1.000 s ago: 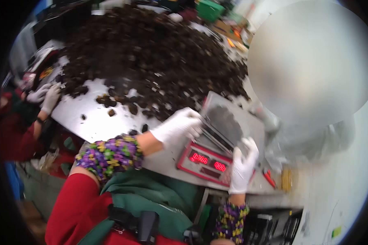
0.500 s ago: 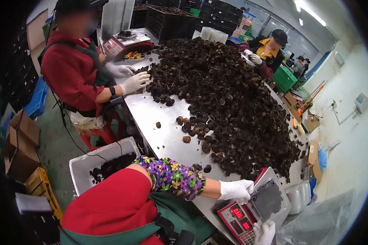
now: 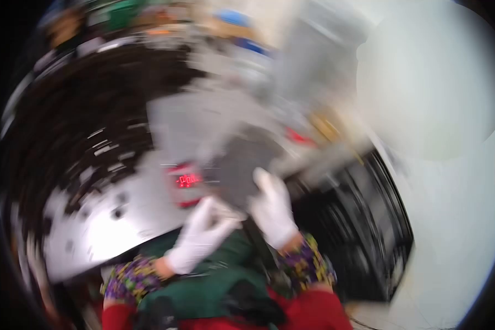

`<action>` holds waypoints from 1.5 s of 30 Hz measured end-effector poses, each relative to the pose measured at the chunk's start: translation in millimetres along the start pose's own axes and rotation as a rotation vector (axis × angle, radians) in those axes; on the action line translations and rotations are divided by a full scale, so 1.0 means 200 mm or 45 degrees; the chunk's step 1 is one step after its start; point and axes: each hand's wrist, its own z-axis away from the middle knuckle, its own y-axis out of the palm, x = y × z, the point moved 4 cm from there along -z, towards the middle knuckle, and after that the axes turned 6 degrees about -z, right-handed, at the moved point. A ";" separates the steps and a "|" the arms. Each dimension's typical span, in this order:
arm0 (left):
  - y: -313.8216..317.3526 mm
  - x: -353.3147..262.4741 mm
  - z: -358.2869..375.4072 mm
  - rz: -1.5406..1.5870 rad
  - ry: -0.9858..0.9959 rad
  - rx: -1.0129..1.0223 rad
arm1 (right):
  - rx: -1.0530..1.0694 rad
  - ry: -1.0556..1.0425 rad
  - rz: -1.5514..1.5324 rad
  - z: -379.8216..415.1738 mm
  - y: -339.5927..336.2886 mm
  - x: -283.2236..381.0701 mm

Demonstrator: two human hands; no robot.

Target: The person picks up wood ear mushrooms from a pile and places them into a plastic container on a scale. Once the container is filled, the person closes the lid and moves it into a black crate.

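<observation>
Everything is smeared by motion. A shallow tray with a dark grey middle [image 3: 245, 162] is in front of me, off the scale. My left hand [image 3: 201, 234], in a white glove, is closed at its near left corner. My gloved right hand [image 3: 273, 209] grips the right side with the thumb on top. To the left is the red-and-silver digital scale [image 3: 184, 199], with red digits lit and a pale weighing plate. Whether anything lies in the tray is too blurred to tell.
A large heap of dark dried pieces [image 3: 88, 121] covers the left of the metal table [image 3: 107, 242]. Black crates [image 3: 363, 231] are stacked at my right. A clear plastic bag [image 3: 322, 49] is beyond the tray. At upper left a co-worker [image 3: 66, 33] shows as a blur.
My view has swung right, toward the crates and wall. The tray has come off the scale and is now between both hands, close to my body.
</observation>
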 end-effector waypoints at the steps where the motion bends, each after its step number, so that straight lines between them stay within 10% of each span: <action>1: 0.02 -0.02 -0.01 -0.183 0.072 0.213 | -0.229 0.103 -0.592 0.08 0.07 0.24; 5: -0.18 0.03 0.02 -0.362 0.124 0.091 | -0.474 -0.511 0.150 0.36 -0.49 0.63; 9: -0.43 0.09 -0.03 -0.485 0.072 -0.195 | -1.207 -0.413 0.408 0.74 -1.12 0.98; 16: -0.82 0.28 0.08 -0.691 -0.101 -0.413 | -1.572 0.073 0.497 1.52 -2.35 1.01; 22: -0.81 0.20 0.11 -0.725 -0.112 -0.550 | -1.671 0.275 1.124 1.75 -2.67 1.12; 25: -0.83 0.19 0.18 -0.877 0.119 -0.595 | -1.582 1.046 2.036 1.31 -2.56 1.18; 26: -0.85 0.26 0.20 -0.760 0.156 -0.729 | -1.867 0.040 1.593 1.17 -2.55 1.17; 27: -0.87 0.33 0.25 -0.644 0.196 -0.860 | -1.613 -0.332 1.560 0.93 -2.55 1.16; 32: -0.82 0.36 0.46 -1.033 0.259 -1.065 | -0.279 -1.039 1.940 -0.27 -0.96 1.24; 35: -0.85 0.52 0.56 -1.040 -0.008 -1.183 | 0.222 -1.189 1.847 -0.75 -0.37 1.00; 39: -0.86 0.44 0.49 -1.549 0.319 -1.290 | 0.532 -1.175 1.794 -1.52 -0.12 0.54; 45: -0.85 0.38 0.45 -1.775 0.147 -1.318 | 0.357 -0.914 2.053 -2.29 -0.24 0.06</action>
